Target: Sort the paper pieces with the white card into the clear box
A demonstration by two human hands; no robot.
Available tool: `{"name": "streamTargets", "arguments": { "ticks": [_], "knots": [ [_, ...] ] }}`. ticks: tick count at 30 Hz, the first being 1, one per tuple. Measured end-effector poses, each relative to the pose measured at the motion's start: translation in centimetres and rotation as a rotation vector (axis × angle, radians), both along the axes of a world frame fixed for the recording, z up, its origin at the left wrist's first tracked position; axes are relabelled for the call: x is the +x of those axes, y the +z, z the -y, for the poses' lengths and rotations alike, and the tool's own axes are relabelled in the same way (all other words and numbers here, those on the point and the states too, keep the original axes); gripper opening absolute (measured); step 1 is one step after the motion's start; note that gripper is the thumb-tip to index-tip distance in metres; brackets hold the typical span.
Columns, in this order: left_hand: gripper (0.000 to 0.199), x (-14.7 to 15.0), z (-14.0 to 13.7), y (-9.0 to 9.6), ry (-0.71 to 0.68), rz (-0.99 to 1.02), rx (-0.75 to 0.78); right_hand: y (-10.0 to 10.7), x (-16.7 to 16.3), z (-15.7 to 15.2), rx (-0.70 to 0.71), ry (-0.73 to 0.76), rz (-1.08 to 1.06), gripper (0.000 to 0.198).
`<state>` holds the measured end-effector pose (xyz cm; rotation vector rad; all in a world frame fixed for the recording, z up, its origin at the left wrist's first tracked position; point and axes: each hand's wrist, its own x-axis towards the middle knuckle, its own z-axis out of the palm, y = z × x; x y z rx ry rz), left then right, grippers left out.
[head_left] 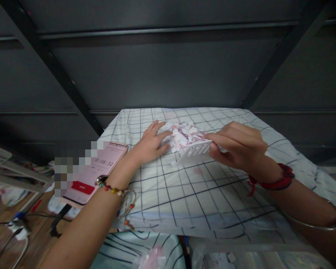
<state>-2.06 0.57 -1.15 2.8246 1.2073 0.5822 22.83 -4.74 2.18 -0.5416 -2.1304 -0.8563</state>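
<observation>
A pile of torn paper scraps (184, 133), white with pink and red bits, lies on the checked tablecloth (162, 186). My left hand (152, 144) rests at the pile's left edge, fingers spread and touching the scraps. Between the thumb and fingers of my right hand (238, 145) is a white plastic piece with a row of slots (194, 151). It stands tilted along the near right side of the pile, its lower edge close to the cloth. Part of this slotted piece is hidden behind my right fingers.
A pink phone (100, 168) showing a timer is propped left of the table. Below the near edge are a striped pale green seat or basin (123, 248) and a clear plastic bag (218, 257). Cables and a white plug (18, 228) lie lower left. Dark panels (156, 71) rise behind.
</observation>
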Motion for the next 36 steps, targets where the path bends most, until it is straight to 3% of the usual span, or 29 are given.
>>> {"name": "streamTargets", "arguments": {
  "ticks": [5,13,36],
  "knots": [
    [0.036,0.1,0.0,0.0,-0.018,-0.014,0.011,0.1,0.1,-0.1,0.014,-0.007,-0.052,0.008],
    [0.037,0.3,0.2,0.1,-0.026,-0.039,-0.015,-0.4,0.3,-0.7,0.077,-0.183,-0.044,0.009],
    [0.035,0.1,0.0,-0.4,-0.01,-0.064,-0.045,0.1,-0.7,0.5,-0.059,0.092,0.016,0.011]
  ]
}}
